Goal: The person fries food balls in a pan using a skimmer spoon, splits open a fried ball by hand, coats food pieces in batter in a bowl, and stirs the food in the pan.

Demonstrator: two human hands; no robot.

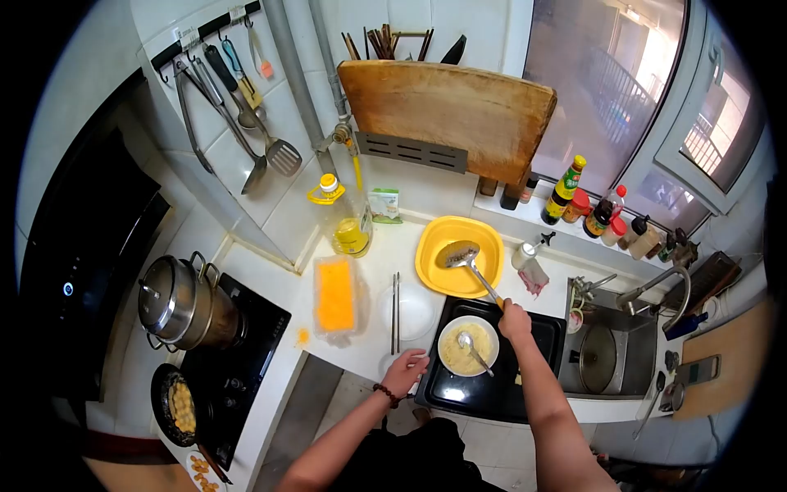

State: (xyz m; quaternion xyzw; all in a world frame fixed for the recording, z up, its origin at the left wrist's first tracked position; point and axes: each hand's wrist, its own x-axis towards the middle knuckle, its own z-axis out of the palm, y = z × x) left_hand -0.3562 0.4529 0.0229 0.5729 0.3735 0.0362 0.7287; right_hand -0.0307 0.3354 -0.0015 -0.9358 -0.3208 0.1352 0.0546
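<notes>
My right hand [515,320] is wrapped round the handle of a skimmer [457,254], whose perforated metal head is over the yellow basin [434,283]. Whether the head touches the basin's bottom I cannot tell. My left hand [407,374], with a beaded bracelet at the wrist, has its fingers stretched out beside the left edge of a black tray [455,399]. It holds nothing visible. On that tray, between my hands, stands a white bowl [443,361] of pale yellow batter-like mixture with a metal spoon [471,348] in it. Chopsticks [396,316] lie across a pale round plate [414,312].
Left on the counter are an orange block in plastic wrap [336,295] and an oil bottle [351,230]. The stove holds a steel pot [176,299] and a frying pan [168,414] with yellowish pieces. A sink [635,353] lies right, sauce bottles [564,190] behind.
</notes>
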